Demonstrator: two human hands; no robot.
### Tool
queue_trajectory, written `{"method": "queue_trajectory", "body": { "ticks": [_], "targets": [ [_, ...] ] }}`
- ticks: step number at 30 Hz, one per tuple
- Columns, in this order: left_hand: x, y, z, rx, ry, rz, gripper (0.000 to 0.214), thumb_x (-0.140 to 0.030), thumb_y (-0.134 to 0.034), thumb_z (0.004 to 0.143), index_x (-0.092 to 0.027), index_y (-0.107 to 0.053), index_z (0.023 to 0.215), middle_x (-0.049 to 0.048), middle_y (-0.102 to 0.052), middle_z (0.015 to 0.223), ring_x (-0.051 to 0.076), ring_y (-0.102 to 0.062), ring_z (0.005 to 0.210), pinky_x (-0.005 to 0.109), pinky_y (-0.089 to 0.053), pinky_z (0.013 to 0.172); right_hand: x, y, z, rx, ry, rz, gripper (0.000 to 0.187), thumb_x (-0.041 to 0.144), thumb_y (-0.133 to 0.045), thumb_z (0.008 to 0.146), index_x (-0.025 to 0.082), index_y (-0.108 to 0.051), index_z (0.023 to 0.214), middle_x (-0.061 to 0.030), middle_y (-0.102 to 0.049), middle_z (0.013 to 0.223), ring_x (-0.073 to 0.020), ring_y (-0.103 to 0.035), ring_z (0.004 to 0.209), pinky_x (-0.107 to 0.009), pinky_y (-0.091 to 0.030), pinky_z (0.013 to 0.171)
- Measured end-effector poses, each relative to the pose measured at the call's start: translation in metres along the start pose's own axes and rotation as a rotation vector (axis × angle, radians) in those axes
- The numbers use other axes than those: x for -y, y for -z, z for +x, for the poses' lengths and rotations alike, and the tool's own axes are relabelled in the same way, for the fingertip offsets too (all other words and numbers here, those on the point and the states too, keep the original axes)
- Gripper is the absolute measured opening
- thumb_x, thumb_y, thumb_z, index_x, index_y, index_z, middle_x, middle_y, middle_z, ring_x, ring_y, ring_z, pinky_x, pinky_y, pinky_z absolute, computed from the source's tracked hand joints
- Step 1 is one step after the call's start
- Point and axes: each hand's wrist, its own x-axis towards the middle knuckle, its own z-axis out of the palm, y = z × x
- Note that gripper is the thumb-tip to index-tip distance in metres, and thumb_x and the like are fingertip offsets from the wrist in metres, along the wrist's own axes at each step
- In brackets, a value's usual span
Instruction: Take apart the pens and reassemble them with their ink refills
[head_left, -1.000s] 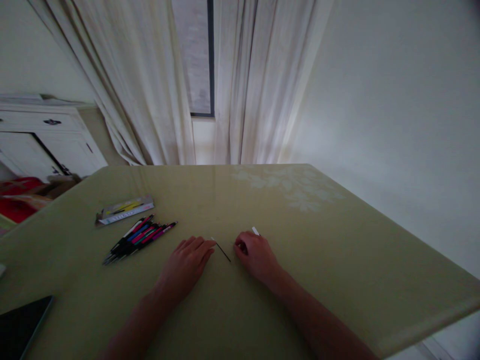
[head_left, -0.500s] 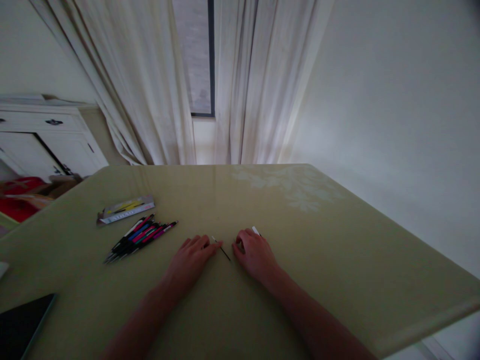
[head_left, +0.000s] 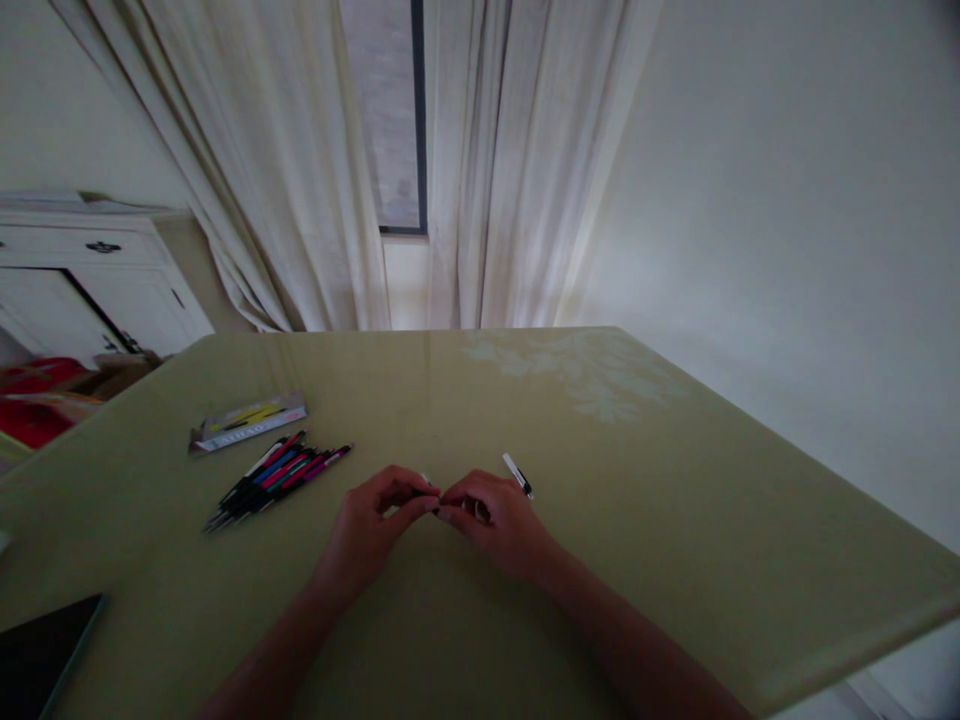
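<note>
My left hand [head_left: 379, 520] and my right hand [head_left: 495, 517] meet fingertip to fingertip above the green table [head_left: 675, 500]. Both are closed in a pinch on a thin dark pen refill [head_left: 429, 487], of which only a short bit shows between the fingers. A white and black pen barrel [head_left: 517, 475] sticks out behind my right hand; I cannot tell if that hand holds it. A bundle of several coloured pens [head_left: 277, 475] lies to the left of my left hand.
A flat pen package [head_left: 247, 422] lies beyond the pen bundle. A dark tablet [head_left: 41, 655] sits at the table's near left corner. White curtains [head_left: 300, 170], a white cabinet [head_left: 82, 275] and red items [head_left: 30, 415] stand past the table's far and left edges.
Both hands lifted off the table and came together. The thin refill that lay between them is now pinched by both hands, and the pen barrel behind my right hand shows more.
</note>
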Motion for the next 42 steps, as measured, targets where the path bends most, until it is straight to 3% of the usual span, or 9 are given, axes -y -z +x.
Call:
{"method": "queue_trajectory", "body": {
  "ticks": [4, 6, 9, 11, 16, 22, 27, 30, 42],
  "targets": [
    [0.002, -0.004, -0.002, 0.012, 0.032, -0.099, 0.027, -0.044, -0.08, 0.084, -0.021, -0.067, 0.093, 0.0054, -0.081, 0.097, 0.024, -0.077, 0.09, 0.036, -0.06, 0.084, 0.002, 0.0, -0.001, 0.007, 0.018, -0.012, 0.008, 0.025, -0.07, 0.093, 0.02, -0.076, 0.095, -0.0001, -0.069, 0.081, -0.0122, -0.058, 0.068, -0.023, -0.042, 0.063],
    [0.003, -0.005, -0.002, 0.018, 0.007, -0.066, 0.034, -0.044, -0.079, 0.085, -0.022, -0.066, 0.107, 0.0066, -0.08, 0.105, 0.024, -0.077, 0.094, 0.038, -0.061, 0.087, -0.001, 0.003, 0.0, -0.033, 0.012, -0.112, 0.004, 0.021, -0.072, 0.09, 0.019, -0.074, 0.09, -0.0002, -0.069, 0.079, -0.0124, -0.058, 0.067, -0.023, -0.042, 0.064],
    [0.006, -0.005, -0.003, -0.002, -0.099, 0.204, 0.043, -0.043, -0.073, 0.091, -0.025, -0.061, 0.129, 0.0079, -0.076, 0.12, 0.025, -0.073, 0.104, 0.044, -0.059, 0.093, -0.01, 0.012, 0.002, -0.172, -0.08, -0.35, 0.002, 0.019, -0.071, 0.088, 0.017, -0.071, 0.086, -0.0019, -0.07, 0.081, -0.0135, -0.059, 0.067, -0.026, -0.042, 0.066],
    [0.01, -0.004, -0.004, 0.033, -0.206, 0.474, 0.036, -0.041, -0.065, 0.097, -0.027, -0.063, 0.13, 0.0076, -0.073, 0.125, 0.028, -0.069, 0.112, 0.051, -0.054, 0.1, -0.017, 0.02, 0.003, -0.225, -0.175, -0.483, 0.004, 0.02, -0.069, 0.09, 0.017, -0.07, 0.087, -0.0032, -0.071, 0.083, -0.015, -0.062, 0.07, -0.027, -0.042, 0.068],
    [0.022, -0.003, -0.008, 0.205, -0.371, 0.818, 0.035, -0.036, -0.058, 0.102, -0.031, -0.064, 0.136, 0.0067, -0.067, 0.139, 0.029, -0.062, 0.125, 0.053, -0.049, 0.107, -0.027, 0.028, 0.003, -0.152, -0.313, -0.645, 0.005, 0.017, -0.068, 0.09, 0.019, -0.071, 0.093, -0.004, -0.074, 0.088, -0.0175, -0.067, 0.075, -0.027, -0.041, 0.068],
    [0.031, -0.003, -0.007, 0.276, -0.382, 0.848, 0.038, -0.039, -0.051, 0.106, -0.027, -0.064, 0.139, 0.0065, -0.061, 0.149, 0.027, -0.06, 0.133, 0.049, -0.046, 0.114, -0.025, 0.024, 0.003, -0.094, -0.338, -0.681, 0.006, 0.013, -0.067, 0.089, 0.019, -0.069, 0.089, -0.0045, -0.074, 0.09, -0.0178, -0.067, 0.078, -0.027, -0.04, 0.068],
    [0.032, -0.001, -0.005, 0.296, -0.385, 0.85, 0.043, -0.04, -0.046, 0.108, -0.026, -0.058, 0.146, 0.0062, -0.056, 0.155, 0.026, -0.057, 0.137, 0.048, -0.045, 0.117, -0.024, 0.034, 0.003, -0.181, -0.356, -0.705, 0.003, 0.017, -0.068, 0.091, 0.019, -0.069, 0.09, -0.005, -0.072, 0.09, -0.0167, -0.065, 0.076, -0.027, -0.039, 0.067],
    [0.03, -0.001, -0.005, 0.28, -0.374, 0.844, 0.044, -0.042, -0.045, 0.108, -0.026, -0.056, 0.148, 0.0069, -0.057, 0.153, 0.026, -0.058, 0.136, 0.048, -0.047, 0.115, -0.025, 0.041, 0.003, -0.227, -0.386, -0.743, 0.007, 0.023, -0.067, 0.094, 0.019, -0.069, 0.088, -0.0054, -0.071, 0.09, -0.0171, -0.065, 0.075, -0.027, -0.038, 0.066],
    [0.026, -0.002, -0.007, 0.247, -0.394, 0.806, 0.039, -0.038, -0.048, 0.107, -0.027, -0.062, 0.141, 0.0071, -0.065, 0.145, 0.024, -0.062, 0.13, 0.046, -0.049, 0.113, -0.034, 0.038, -0.001, -0.181, -0.414, -0.782, 0.012, 0.028, -0.071, 0.091, 0.019, -0.071, 0.082, -0.0072, -0.074, 0.089, -0.0216, -0.068, 0.078, -0.029, -0.039, 0.064]
  ]
}}
